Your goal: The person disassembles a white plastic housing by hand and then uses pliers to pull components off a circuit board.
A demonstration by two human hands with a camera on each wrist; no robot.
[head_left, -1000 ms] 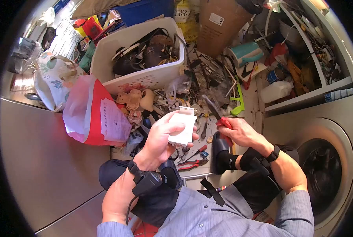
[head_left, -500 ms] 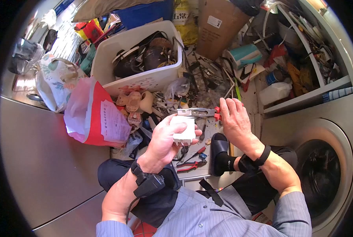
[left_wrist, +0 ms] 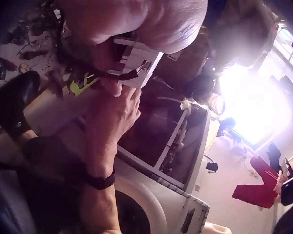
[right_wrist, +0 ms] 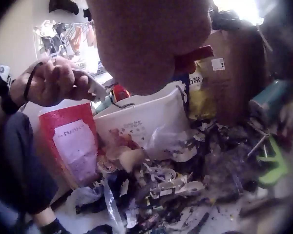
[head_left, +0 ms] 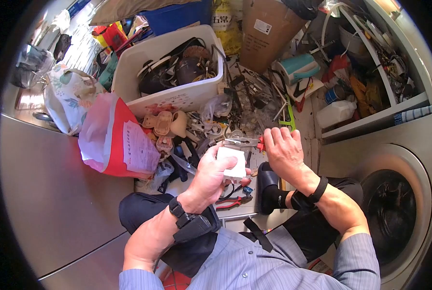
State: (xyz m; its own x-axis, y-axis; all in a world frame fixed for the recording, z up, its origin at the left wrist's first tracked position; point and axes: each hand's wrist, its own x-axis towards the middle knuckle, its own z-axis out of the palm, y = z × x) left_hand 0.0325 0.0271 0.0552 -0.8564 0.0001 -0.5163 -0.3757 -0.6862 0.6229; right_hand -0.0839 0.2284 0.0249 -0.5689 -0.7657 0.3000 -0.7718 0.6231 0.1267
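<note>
1. My left hand (head_left: 207, 178) grips the white block (head_left: 230, 152), thumb across its flat, squarish face.
2. I hold it above the floor (head_left: 250, 209).
3. My right hand (head_left: 285, 153) holds red-handled pliers (head_left: 244, 142), grey nose by its far edge.

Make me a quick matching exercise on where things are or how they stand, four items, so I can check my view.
Things:
1. White block
2. Pliers near the block
3. White tub
4. Washing machine

Places or states:
A. Toward the head view's right edge
B. In the left hand
C. Open at the top
D. In the right hand

Pairs: 1-B, 2-D, 3-C, 4-A
</note>
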